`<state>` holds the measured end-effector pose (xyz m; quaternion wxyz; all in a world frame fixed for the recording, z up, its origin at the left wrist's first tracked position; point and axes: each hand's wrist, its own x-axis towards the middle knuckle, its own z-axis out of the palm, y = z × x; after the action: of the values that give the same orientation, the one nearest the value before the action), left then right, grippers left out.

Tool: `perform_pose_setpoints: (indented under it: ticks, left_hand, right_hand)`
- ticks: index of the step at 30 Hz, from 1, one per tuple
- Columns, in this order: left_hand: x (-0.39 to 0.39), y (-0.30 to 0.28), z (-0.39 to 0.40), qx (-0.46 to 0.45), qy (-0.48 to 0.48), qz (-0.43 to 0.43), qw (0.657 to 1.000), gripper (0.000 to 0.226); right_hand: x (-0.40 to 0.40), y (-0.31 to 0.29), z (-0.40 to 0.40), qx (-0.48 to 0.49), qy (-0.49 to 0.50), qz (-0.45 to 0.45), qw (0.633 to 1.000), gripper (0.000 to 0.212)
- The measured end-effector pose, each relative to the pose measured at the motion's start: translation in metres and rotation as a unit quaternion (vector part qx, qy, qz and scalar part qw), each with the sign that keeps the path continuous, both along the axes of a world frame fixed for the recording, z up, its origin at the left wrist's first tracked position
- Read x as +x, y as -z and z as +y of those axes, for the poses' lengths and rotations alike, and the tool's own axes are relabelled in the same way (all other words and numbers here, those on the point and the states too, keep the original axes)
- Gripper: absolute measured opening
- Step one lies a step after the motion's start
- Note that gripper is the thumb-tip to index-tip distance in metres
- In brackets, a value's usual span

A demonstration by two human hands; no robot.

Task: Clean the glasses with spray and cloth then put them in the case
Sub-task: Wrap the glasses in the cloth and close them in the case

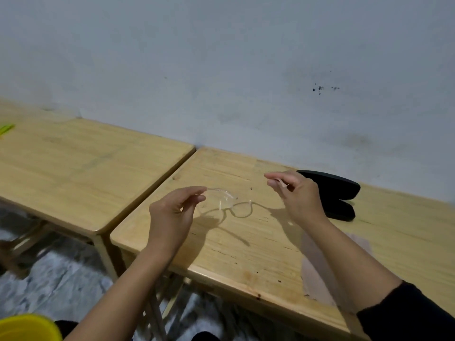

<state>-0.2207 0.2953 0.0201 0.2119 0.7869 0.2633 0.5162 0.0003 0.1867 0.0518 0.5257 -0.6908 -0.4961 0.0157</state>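
Clear-framed glasses (225, 199) hang a little above the right wooden table (246, 247), held between both hands. My left hand (172, 212) pinches the left temple tip. My right hand (295, 193) pinches the right temple near its end. The lenses are nearly invisible; their shadow falls on the tabletop below. An open black glasses case (332, 190) lies behind my right hand, near the wall. A pale pinkish cloth (320, 274) lies flat on the table under my right forearm. No spray bottle is in view.
A second wooden table (81, 173) stands to the left, with a narrow gap between the two. A green object (6, 129) lies at its far left edge. A yellow container (27, 328) sits at the bottom left, above the grey floor. The wall runs behind the tables.
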Motion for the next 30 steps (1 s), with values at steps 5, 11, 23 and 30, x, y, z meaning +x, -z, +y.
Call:
perform_pose_setpoints:
  ticks: [5,11,23,30]
  left_hand:
    - [0.047,-0.012,-0.025,-0.146,0.069,-0.046,0.986,0.017]
    - [0.103,-0.008,-0.072,-0.266,0.178,-0.05,0.946,0.015]
    - [0.147,0.003,-0.13,-0.355,0.192,-0.018,0.915,0.012]
    - [0.144,0.007,-0.129,-0.344,0.186,-0.014,0.92,0.013]
  right_hand:
    - [0.02,-0.01,-0.055,0.028,0.09,-0.009,0.996,0.012]
    - [0.043,-0.005,-0.135,0.052,0.171,0.061,0.982,0.019]
    - [0.053,0.02,-0.203,0.063,0.242,0.165,0.954,0.016]
    - [0.055,0.023,-0.201,0.067,0.231,0.184,0.953,0.015]
